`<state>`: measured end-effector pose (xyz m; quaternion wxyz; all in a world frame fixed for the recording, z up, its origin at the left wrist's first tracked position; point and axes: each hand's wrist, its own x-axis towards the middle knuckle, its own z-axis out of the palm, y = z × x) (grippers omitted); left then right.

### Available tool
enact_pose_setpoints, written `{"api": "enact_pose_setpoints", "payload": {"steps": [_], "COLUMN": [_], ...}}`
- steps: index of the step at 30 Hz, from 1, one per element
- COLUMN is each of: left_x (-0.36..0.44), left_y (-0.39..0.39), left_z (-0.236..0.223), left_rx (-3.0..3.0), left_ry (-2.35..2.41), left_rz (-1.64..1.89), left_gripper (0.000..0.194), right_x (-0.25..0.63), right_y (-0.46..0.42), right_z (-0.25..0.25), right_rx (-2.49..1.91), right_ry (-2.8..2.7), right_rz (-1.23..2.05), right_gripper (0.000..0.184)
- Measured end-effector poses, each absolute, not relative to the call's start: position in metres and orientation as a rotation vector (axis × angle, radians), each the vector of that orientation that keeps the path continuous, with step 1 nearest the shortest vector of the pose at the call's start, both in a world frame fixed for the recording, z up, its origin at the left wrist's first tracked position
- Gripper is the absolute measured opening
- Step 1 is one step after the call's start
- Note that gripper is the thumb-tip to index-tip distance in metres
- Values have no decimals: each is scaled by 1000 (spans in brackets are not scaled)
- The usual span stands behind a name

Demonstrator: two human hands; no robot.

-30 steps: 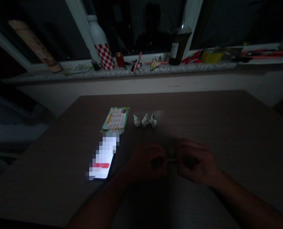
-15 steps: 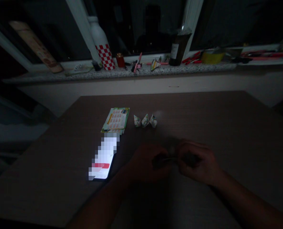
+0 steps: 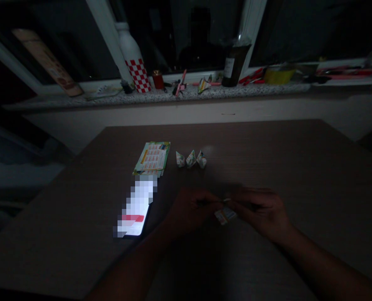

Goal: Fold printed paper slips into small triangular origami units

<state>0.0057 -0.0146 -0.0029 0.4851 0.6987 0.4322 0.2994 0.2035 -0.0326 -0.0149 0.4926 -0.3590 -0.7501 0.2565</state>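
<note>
Between my two hands is a small folded piece of printed paper, pale with an orange stripe. My left hand pinches its upper left side with thumb and forefinger. From the other side my right hand pinches it too, fingers bent. The fingertips almost meet, and the dim light hides part of the fold. Beyond the hands three small folded paper pieces stand in a row on the table. Left of them lies a stack of printed cards.
A lit phone lies on the brown table beside my left forearm. Along the granite windowsill stand a checkered white bottle, a small red jar, a dark pouch and a tall tube.
The paper has turned and now shows its printed face below my fingertips. My fingers have straightened from a more curled grip. The row of folded pieces, cards and phone stay in place.
</note>
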Motion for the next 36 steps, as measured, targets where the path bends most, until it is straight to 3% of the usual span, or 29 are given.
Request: {"api": "enact_pose_setpoints", "payload": {"steps": [5, 14, 17, 23, 36], "left_x": [7, 8, 10, 10, 11], "left_y": [-15, -13, -14, -15, -15], "left_z": [-5, -4, -5, -9, -5], "left_rx": [1552, 1449, 1352, 1114, 1097], "left_ry": [981, 901, 839, 762, 801], "left_rz": [758, 745, 707, 628, 679], "left_gripper": [15, 12, 14, 20, 22], "right_x": [204, 202, 203, 202, 201], "right_y": [-39, -34, -35, -43, -40], "right_z": [-9, -10, -7, -1, -5], "right_rx": [-788, -922, -878, -748, -876], "right_ry": [-1856, -1926, -1998, -2042, -2057], "right_rz": [544, 678, 691, 591, 590], "right_gripper": [19, 4, 13, 14, 28]}}
